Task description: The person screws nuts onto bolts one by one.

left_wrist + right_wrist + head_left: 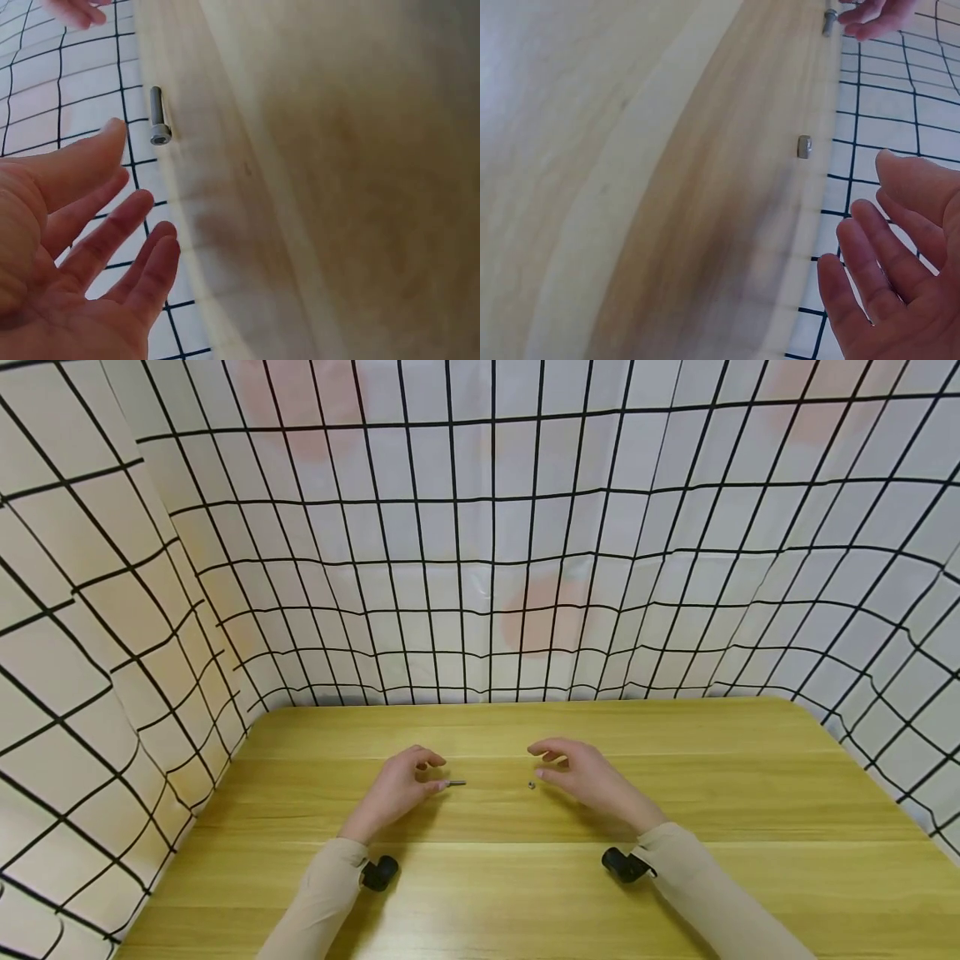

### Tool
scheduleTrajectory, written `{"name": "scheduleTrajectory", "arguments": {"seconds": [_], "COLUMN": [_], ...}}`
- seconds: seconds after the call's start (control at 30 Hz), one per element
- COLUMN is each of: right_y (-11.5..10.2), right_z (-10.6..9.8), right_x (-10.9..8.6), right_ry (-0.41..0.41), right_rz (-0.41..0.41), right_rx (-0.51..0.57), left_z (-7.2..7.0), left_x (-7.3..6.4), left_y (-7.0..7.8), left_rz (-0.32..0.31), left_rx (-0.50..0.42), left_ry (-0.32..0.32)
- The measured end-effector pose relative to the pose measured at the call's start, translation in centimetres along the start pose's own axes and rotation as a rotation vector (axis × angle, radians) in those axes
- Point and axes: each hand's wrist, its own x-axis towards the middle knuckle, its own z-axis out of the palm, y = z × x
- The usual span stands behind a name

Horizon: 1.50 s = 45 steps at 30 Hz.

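Observation:
A metal socket-head bolt (457,782) lies on the wooden table, its hex-recessed head towards my left hand. In the left wrist view the bolt (158,116) is apart from my left hand (90,247), whose fingers are spread and relaxed around nothing. To the right of the bolt, a small metal nut (532,785) rests on the wood. My right hand (573,767) hovers just beside it, fingers loosely bent and holding nothing. The right wrist view shows the nut (804,146) a short way from the right thumb.
The light wooden table (480,877) runs back to a white curtain with a black grid (480,527), which also closes off the left and right sides. Small black wrist cameras (380,873) sit on both beige sleeves (705,877).

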Motion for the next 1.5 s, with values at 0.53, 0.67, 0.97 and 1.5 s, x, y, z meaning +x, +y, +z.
{"name": "scheduleTrajectory", "arguments": {"seconds": [0.53,0.67,0.97,1.5], "right_y": [1.0,1.2,1.8,1.9], "right_z": [0.3,0.3,0.4,0.3], "right_x": [0.9,1.1,1.5,1.9], "right_ry": [-0.138,-0.170,-0.209,-0.245], "right_rz": [0.022,0.011,-0.027,-0.005], "right_rx": [-0.013,-0.001,0.052,0.049], "left_z": [0.0,0.0,-0.3,0.3], "left_x": [0.8,1.0,1.8,2.1], "left_y": [-0.3,-0.3,-0.7,-0.5], "left_rz": [-0.003,0.000,-0.030,-0.056], "left_rx": [-0.015,-0.010,-0.075,-0.042], "left_ry": [-0.104,-0.115,-0.183,-0.149]}}
